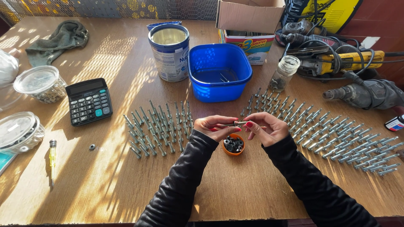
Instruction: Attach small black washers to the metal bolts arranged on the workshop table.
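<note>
Two hands meet over the middle of the brown wooden tabletop (252, 189), each pinching one end of a single grey metal bolt (236, 124) held level between them. The left hand (215, 127) is closed on the bolt's left end with fingertips and thumb; the right hand (266, 128) is closed on the right end, its other fingers curled in.

Directly below the bolt stands a small orange round cap (233, 145) filled with dark nuts or washers; which of the two cannot be told.

Hazards, as judged from this position:

- A slip of either pinch would likely drop the bolt onto the cap, which looks light enough to tip and scatter its contents.
- The forearms lie near the two fields of laid-out bolts, the left group (158, 126) and the larger right group (336, 134). A sleeve sweeping outward could roll them out of their rows.
- Loose round parts could roll off the near edge; one dark washer (91, 147) already lies apart near the black calculator (89, 101).
</note>
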